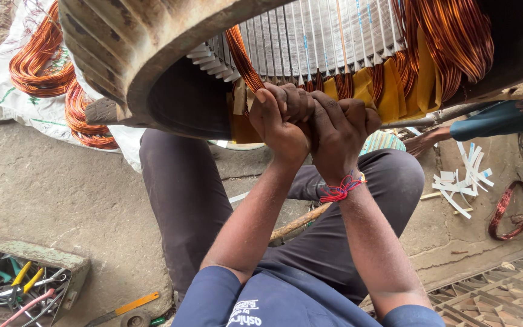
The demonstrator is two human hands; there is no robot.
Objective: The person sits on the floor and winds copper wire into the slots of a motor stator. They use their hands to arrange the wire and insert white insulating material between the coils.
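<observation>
the copper winding (246,63) runs out of the slotted stator (310,36) at the top of view, hemmed in by the rusty housing rim (122,54), with bare floor (62,194) below. left hand (282,121) and right hand (340,130) press together, both fisted tight around the strand bundle by the yellow insulation (394,97). the wire is bright orange.

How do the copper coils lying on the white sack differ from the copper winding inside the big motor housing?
The coils on the white sack lie loose in open loops on the ground; the winding in the housing is seated in the slotted core and backed by yellow insulation sheet. No hand is near the sack coils, while the left hand and right hand press at the winding's lower edge. Both are bare orange copper wire.
</observation>
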